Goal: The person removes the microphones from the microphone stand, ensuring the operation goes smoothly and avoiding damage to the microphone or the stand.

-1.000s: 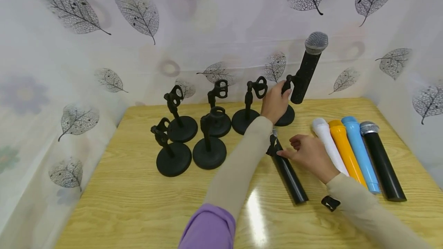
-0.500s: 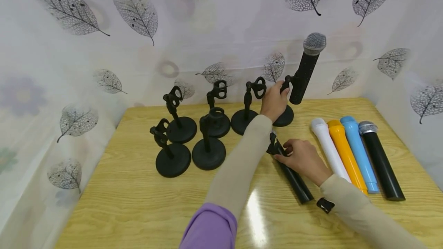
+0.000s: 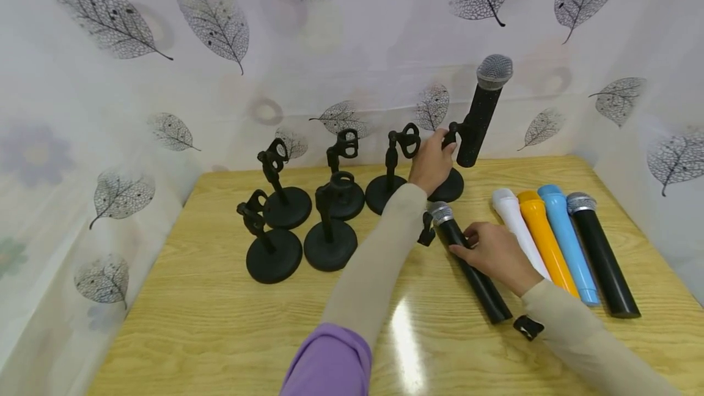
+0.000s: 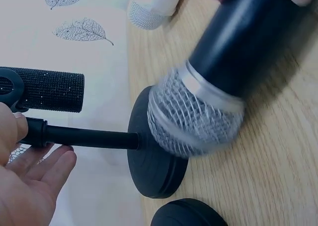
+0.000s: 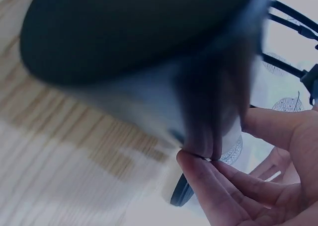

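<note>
In the head view my left hand (image 3: 431,162) holds the upright of a black microphone stand (image 3: 448,187) at the back right. The left wrist view shows the thumb and fingers about its stem (image 4: 89,136). A glittery black microphone (image 3: 480,116) with a silver mesh head leans in that stand's clip. My right hand (image 3: 497,253) pinches a smooth black microphone (image 3: 475,277) with a silver head, over the table in front of the stand. In the right wrist view, this microphone's blurred end (image 5: 134,32) fills the upper part, and the right thumb and fingertips (image 5: 196,169) touch its side.
Several black stands with bare clips (image 3: 330,243) are grouped left of my left arm. To the right lie a white microphone (image 3: 519,225), an orange one (image 3: 547,243), a light blue one (image 3: 569,243) and a black one (image 3: 605,255). A leaf-patterned cloth (image 3: 385,35) backs the wooden table (image 3: 209,322).
My right hand has closed its fingers on the smooth black microphone and shifted it rightward, so its silver head shows beside my left sleeve. The left hand keeps its hold on the stand.
</note>
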`<state>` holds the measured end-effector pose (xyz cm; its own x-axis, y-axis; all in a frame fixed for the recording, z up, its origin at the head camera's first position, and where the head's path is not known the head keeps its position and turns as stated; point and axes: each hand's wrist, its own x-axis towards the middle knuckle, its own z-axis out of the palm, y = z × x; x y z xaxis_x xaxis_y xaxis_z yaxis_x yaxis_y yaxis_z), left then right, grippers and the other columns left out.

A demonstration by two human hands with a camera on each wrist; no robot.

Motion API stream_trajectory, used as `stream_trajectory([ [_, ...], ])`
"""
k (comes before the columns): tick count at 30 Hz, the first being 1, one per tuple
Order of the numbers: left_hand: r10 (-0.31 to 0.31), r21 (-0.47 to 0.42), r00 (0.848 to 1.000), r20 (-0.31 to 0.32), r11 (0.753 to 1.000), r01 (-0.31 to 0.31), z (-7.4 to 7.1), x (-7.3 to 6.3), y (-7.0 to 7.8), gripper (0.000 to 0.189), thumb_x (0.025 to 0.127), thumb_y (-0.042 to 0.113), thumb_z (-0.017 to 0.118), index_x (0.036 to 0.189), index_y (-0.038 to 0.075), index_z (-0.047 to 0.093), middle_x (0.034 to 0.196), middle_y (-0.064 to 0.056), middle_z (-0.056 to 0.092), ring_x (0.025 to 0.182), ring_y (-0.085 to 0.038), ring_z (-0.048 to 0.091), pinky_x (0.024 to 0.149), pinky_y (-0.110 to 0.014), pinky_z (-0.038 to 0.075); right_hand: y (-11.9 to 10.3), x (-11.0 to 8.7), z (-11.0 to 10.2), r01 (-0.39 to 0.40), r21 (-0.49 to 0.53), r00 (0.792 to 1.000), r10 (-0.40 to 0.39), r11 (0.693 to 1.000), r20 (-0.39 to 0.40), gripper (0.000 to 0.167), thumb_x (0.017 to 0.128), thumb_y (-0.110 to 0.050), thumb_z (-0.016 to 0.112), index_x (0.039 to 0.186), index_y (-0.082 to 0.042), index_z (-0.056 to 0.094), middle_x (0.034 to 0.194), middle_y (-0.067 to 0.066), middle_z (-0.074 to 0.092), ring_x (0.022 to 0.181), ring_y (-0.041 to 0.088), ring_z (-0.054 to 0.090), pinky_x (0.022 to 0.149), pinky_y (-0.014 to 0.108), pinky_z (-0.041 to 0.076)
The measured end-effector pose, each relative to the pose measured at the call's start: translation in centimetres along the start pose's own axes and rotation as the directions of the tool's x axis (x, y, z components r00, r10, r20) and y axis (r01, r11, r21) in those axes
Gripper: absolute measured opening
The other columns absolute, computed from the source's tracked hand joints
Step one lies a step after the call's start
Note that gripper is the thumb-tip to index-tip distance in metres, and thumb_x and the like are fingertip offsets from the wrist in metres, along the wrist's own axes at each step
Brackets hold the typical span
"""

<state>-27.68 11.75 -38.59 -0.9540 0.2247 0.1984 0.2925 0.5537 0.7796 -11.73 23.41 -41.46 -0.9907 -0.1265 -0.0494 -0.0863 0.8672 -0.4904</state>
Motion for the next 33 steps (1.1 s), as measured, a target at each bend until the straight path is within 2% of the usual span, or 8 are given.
stream_trajectory([
  [5, 0.017, -0.01, 1.0, -0.008, 1.0, -0.017, -0.3, -0.1, -0.2, 0.033, 0.107, 0.024, 0.055, 0.138, 0.014, 0.056, 0.125, -0.004, 0.068, 0.105, -0.013, 0.067, 0.089, -0.029, 0.052, 0.6, -0.1, -0.4, -0.008, -0.019, 1.0, 0.008, 1.0, -0.008, 0.042, 0.087, -0.031, 0.081, 0.1, 0.007, 0.071, 0.091, 0.019, 0.073, 0.078, 0.03, 0.069, 0.067, 0.046, 0.057],
  [10, 0.026, -0.011, 1.0, 0.012, 1.0, -0.026, -0.5, -0.4, -0.4, 0.034, 0.107, 0.024, 0.053, 0.139, 0.013, 0.053, 0.128, -0.005, 0.066, 0.106, -0.013, 0.065, 0.089, -0.029, 0.052, 1.3, -0.1, -0.8, -0.024, -0.051, 0.999, 0.022, 0.998, -0.034, 0.041, 0.086, -0.032, 0.081, 0.098, 0.007, 0.071, 0.086, 0.016, 0.071, 0.07, 0.024, 0.064, 0.063, 0.043, 0.054],
  [22, 0.061, 0.044, 0.997, 0.04, 0.997, -0.063, -0.5, -1.0, -0.3, 0.036, 0.108, 0.024, 0.052, 0.14, 0.01, 0.051, 0.12, -0.005, 0.065, 0.104, -0.013, 0.062, 0.087, -0.027, 0.049, 2.7, 0.1, -1.6, -0.072, -0.077, 0.996, 0.067, 0.994, -0.062, 0.046, 0.087, -0.029, 0.08, 0.098, 0.013, 0.065, 0.084, 0.023, 0.069, 0.068, 0.03, 0.064, 0.062, 0.047, 0.054],
  [33, 0.083, 0.08, 0.996, 0.041, 0.993, -0.086, -0.4, -1.6, -0.2, 0.037, 0.108, 0.026, 0.05, 0.141, 0.01, 0.05, 0.12, -0.005, 0.065, 0.11, -0.014, 0.062, 0.089, -0.029, 0.05, 4.3, 0.3, -2.2, -0.089, -0.094, 0.991, 0.079, 0.992, -0.105, 0.043, 0.088, -0.029, 0.079, 0.093, 0.011, 0.063, 0.075, 0.018, 0.065, 0.057, 0.023, 0.057, 0.05, 0.037, 0.046],
])
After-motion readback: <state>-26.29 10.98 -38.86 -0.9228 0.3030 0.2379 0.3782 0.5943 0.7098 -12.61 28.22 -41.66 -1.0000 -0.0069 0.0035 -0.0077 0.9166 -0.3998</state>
